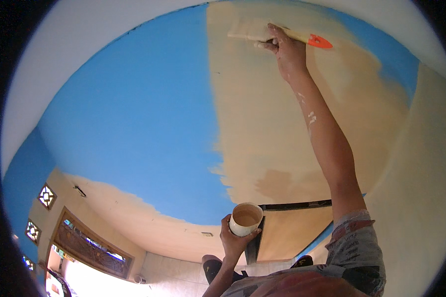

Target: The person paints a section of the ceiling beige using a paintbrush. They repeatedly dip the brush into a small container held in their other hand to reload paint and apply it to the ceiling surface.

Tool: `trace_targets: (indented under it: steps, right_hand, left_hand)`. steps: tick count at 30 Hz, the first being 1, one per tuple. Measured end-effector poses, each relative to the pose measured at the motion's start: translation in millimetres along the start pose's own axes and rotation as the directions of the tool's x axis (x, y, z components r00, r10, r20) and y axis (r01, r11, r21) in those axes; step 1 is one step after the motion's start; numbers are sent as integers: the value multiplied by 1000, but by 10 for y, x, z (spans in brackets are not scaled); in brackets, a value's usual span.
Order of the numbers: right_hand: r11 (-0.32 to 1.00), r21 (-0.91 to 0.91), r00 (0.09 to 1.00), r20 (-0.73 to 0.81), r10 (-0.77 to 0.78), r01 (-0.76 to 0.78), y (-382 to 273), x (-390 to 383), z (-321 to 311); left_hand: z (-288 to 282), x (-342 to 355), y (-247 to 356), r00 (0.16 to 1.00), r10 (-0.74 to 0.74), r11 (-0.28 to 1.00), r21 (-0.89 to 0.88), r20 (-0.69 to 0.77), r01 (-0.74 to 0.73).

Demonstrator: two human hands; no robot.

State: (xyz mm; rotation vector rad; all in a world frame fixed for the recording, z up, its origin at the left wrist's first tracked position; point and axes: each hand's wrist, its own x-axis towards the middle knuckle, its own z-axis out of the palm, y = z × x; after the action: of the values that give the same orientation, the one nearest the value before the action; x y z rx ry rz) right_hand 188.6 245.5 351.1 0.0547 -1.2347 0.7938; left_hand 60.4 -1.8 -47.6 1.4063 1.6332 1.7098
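Note:
High on the wall, my right hand [286, 48] grips a paintbrush [300, 35] with a pale handle and an orange-red tip. The bristle end [245, 33] points left and lies at the beige-painted part of the wall [272, 114]. Paint specks cover my right fingers and forearm. Low in front of me, my left hand [235, 241] is wrapped round a white cup [244, 228] of beige paint [247, 216], held upright. Left of the beige stretches a blue part of the wall [143, 119], with a ragged border between them.
More blue [391, 54] shows at the upper right. Below the wall is a dark-framed doorway with a tan panel [292, 235]. At the lower left are a bright opening [91, 272], a wooden-framed transom [91, 242] and small patterned vents [47, 196]. Pale floor tiles [171, 277] lie beneath.

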Motion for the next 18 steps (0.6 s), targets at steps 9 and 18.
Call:
trace_targets:
  steps: [9, 18]
  right_hand:
    - [993, -39, 988, 110, -105, 110, 57, 365, 141]
    - [990, -30, 990, 38, -136, 137, 166, 535, 166]
  left_hand:
    - [6, -13, -75, 998, 18, 999, 42, -55, -16]
    - [-6, -1, -113, 999, -17, 999, 36, -48, 19]
